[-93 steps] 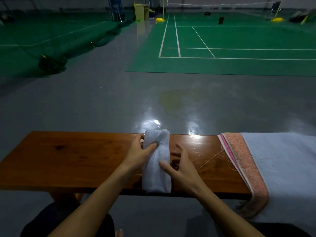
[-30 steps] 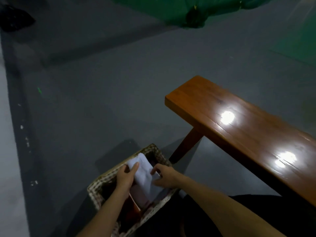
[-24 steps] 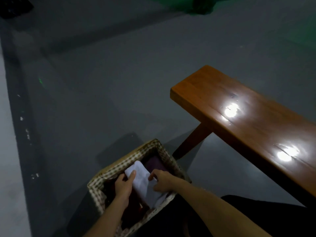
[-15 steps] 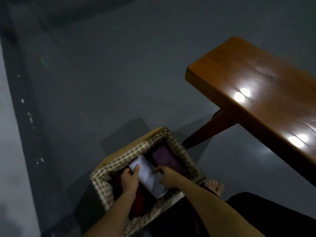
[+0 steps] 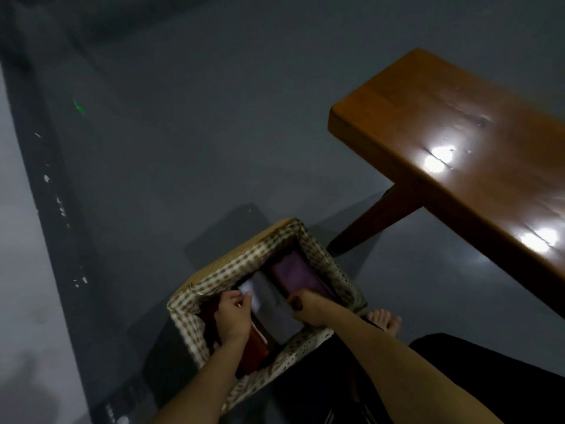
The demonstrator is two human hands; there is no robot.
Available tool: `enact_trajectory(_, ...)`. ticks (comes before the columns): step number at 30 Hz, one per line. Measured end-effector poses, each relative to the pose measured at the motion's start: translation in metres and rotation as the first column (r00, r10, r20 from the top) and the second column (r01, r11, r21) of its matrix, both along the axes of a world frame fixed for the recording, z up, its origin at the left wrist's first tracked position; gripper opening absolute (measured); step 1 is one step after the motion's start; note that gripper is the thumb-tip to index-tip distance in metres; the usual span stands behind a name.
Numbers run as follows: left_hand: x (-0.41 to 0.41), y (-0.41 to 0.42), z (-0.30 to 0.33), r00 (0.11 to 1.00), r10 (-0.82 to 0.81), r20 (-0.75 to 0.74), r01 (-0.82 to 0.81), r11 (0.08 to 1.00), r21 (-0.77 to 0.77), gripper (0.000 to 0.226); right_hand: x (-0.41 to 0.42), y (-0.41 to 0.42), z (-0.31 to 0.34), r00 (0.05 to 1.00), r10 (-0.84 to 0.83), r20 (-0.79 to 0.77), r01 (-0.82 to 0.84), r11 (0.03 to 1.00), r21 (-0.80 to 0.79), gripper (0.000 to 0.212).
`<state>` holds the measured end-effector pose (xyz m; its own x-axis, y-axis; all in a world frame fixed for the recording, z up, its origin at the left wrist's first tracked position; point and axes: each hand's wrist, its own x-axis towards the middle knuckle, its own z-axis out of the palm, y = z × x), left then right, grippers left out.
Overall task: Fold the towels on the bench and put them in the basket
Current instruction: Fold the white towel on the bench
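Both hands were down inside the basket (image 5: pixel 244 264), which stood on the grey floor (image 5: pixel 183 133) just left of the bench's (image 5: pixel 458 123) near leg (image 5: pixel 373 218). The basket was woven, lined with a checked cloth that folded over its rim. The white towel (image 5: pixel 275 307), folded into a narrow strip, lay in the middle of it, running from the far left corner toward the near right side.

The left hand (image 5: pixel 232 316) sat on the towel's left edge, fingers curled, with the thumb and forefinger pinching the cloth near its far end. The right hand (image 5: pixel 308 306) was on the towel's right edge, fingers bent down against it; from where I stood I could not tell whether it gripped the cloth or only pressed on it.

A purple towel (image 5: pixel 298 275) lay folded to the right of the white one, against the basket's far right wall. A red towel (image 5: pixel 255 344) lay to the left, partly under the left wrist.

The bench top was glossy brown wood with bright spots of light on it, and the part I could see held nothing. A bare foot (image 5: pixel 383 321) rested on the floor just right of the basket, touching or nearly touching its near right corner. The room was dim.
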<state>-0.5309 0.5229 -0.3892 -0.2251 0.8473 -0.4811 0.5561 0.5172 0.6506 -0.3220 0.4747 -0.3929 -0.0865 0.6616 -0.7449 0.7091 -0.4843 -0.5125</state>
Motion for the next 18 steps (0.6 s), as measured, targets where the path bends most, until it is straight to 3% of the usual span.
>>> enact_trajectory(10,0.051,0.014,0.114,0.929,-0.298,0.222,0.243,0.939,0.242,0.017,0.036,-0.016,0.157,0.989,0.037,0.143,-0.077,0.955,0.287,0.035)
enact_trajectory(15,0.118,0.007,0.217,0.823,-0.479,0.306,0.336,0.844,0.418,0.029,0.072,-0.054,0.25,0.979,-0.072,0.193,-0.03,0.879,0.476,0.018)
enact_trajectory(18,0.158,-0.011,0.278,0.726,-0.603,0.33,0.41,0.765,0.496,0.033,0.097,-0.089,0.308,0.972,-0.168,0.164,0.041,0.81,0.585,0.022)
